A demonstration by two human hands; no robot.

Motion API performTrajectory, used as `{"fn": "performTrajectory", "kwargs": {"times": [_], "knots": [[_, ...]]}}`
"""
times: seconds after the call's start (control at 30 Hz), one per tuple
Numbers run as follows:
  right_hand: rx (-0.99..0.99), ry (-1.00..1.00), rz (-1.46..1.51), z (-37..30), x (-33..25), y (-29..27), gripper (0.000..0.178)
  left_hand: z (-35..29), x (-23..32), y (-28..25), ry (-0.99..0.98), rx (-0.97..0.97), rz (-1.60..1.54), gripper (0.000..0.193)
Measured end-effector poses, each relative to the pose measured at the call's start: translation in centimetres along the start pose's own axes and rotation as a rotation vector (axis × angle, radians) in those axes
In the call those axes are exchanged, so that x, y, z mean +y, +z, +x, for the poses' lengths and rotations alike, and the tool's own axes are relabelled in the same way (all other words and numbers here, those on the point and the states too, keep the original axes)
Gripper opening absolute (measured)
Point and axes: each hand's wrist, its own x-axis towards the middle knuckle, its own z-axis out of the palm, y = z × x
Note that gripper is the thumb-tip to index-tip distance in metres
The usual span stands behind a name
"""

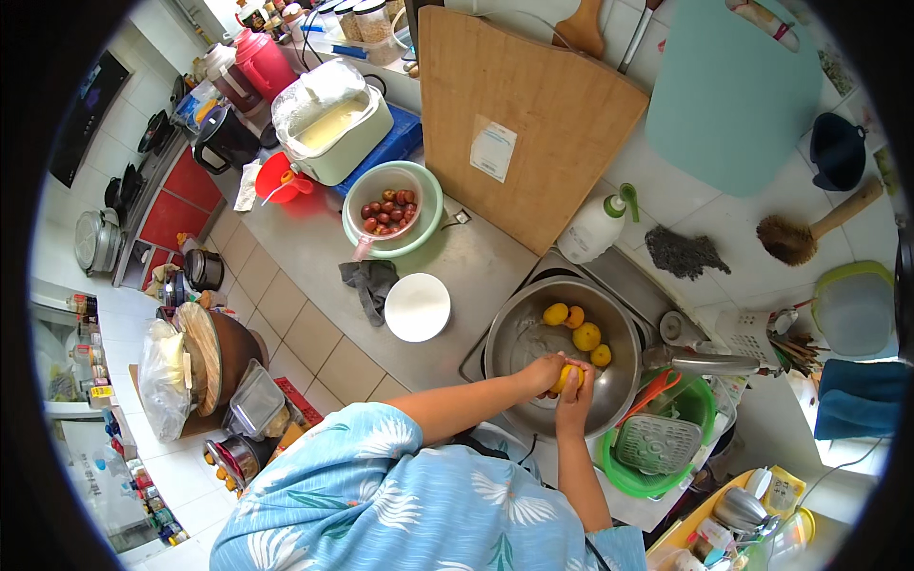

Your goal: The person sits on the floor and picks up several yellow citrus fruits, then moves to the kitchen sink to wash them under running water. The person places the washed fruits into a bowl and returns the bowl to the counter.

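Observation:
Both my hands are over a wide stainless steel basin point(519, 328) that has a little water in it. My left hand point(541, 375) and my right hand point(573, 400) are closed around one yellow round fruit point(567, 379), which shows between the fingers. Further back in the basin lie several more yellow fruits point(586, 335), one of them more orange. The underside of the held fruit is hidden by my fingers.
A tap point(714, 361) reaches toward the basin from the right. Left of it stand a white bowl point(417, 307), a dark cloth point(369, 288) and a strainer of red fruits point(388, 211). A green basket point(700, 404) sits at the right, and a wooden board point(519, 105) leans behind.

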Motion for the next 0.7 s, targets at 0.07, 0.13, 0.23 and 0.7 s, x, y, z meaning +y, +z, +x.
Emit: {"fn": "performTrajectory", "kwargs": {"times": [0.07, 0.13, 0.23, 0.7], "knots": [[0.08, 0.123, 0.136, 0.3, -0.1, 0.2, 0.031, 0.0, -0.2, 0.6, 0.069, 0.056, 0.005, 0.04], [0.164, 0.195, 0.269, 0.4, -0.2, 1.1, 0.03, 1.0, -2.0, 0.8, 0.234, 0.145, 0.112, 0.041], [0.21, 0.508, 0.729, 0.1, 0.4, 1.5, 0.03, 2.8, -4.7, -0.3, 0.465, 0.284, 0.432, 0.041], [-0.237, 0.172, -0.568, 0.5, 1.1, -2.4, 0.044, 3.1, -2.4, -6.4, 0.43, 0.11, 1.238, 0.036]]}}
